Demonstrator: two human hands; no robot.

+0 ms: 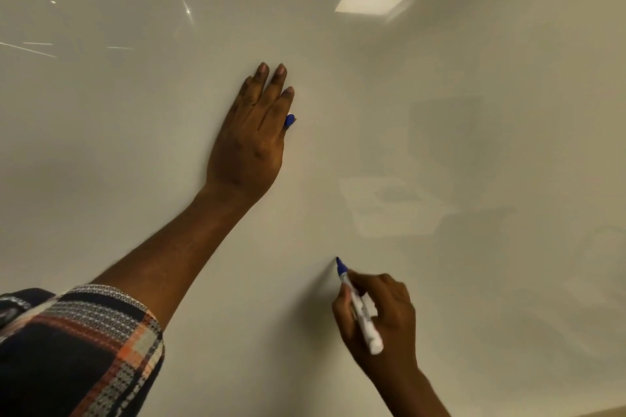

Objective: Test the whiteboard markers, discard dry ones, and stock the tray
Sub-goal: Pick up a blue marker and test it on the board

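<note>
Left hand flat, right hand curled

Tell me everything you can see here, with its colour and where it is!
whiteboard: one, white, fills almost the whole view
light reflection: one, pale square, upper right of the whiteboard
marker: one, white barrel with blue tip, uncapped, lower right, tip pointing up at the whiteboard
cap: one, blue, probably the marker's, peeking out beside the left hand's fingers, mid-view
sleeve: one, dark plaid with orange and white, lower left corner
left hand: one, flat against the whiteboard with straight fingers, centre
right hand: one, grips the marker, lower right
</note>
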